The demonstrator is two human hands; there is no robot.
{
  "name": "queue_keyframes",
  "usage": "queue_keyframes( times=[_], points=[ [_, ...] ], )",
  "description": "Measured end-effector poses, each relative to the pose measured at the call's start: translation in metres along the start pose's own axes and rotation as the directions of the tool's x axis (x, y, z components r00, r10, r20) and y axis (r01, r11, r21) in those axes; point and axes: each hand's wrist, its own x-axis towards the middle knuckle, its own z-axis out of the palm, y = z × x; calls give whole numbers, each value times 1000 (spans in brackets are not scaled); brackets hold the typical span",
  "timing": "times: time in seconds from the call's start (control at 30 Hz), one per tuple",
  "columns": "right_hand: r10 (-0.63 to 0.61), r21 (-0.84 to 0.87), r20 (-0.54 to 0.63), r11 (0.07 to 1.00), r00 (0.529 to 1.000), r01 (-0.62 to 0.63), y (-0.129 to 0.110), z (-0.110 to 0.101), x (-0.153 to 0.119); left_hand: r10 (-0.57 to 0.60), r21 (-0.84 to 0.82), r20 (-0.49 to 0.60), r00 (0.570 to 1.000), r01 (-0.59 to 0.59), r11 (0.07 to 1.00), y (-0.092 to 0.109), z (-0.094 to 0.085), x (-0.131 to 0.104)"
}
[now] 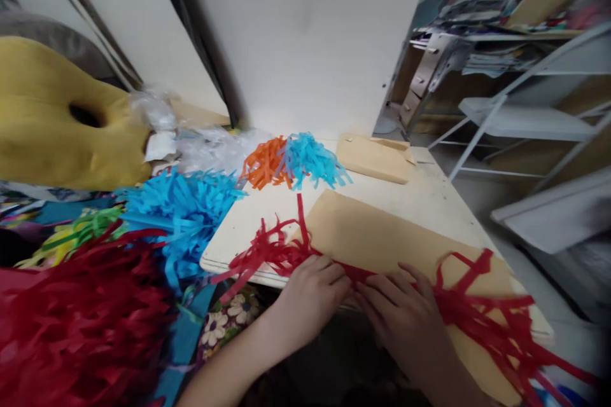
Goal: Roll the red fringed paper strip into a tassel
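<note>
Pressing down side by side, the left hand (310,296) and right hand (403,315) lie flat, fingers together, on a strip of red fringed paper (468,311) laid along the near edge of a tan cardboard sheet (382,235) on a pale table (439,197). Neither hand appears to grip the strip, though blur makes this uncertain. Orange fringe (265,162) and blue fringe (310,159) lie farther back; a red fringe pile (71,324) sits at left.

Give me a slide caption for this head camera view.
Both hands, left and right, press red fringe onto brown card.
</note>
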Motion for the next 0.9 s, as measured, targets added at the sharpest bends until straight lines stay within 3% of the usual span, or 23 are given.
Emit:
queue_keyframes(
  times=[0.2, 0.47, 0.73, 0.9],
  points=[
    [-5, -112, 140, 994, 990, 21, -3, -1, -5, 73, 178, -87, 994, -57, 982, 6, 5, -1],
    [152, -256, 203, 962, 967, -98, 6, -11, -6, -45, 410, -128, 991, 94, 907, 9, 8, 9],
    [234, -365, 182, 918, 955, -156, 15, -15, -6, -161, 460, -93, 983, 186, 868, 4, 1, 9],
    [282, -391, 187, 900, 941, -192, 15, -15, -4, -146, 433, -65, 987, 160, 887, 0, 0, 11]
  ],
)
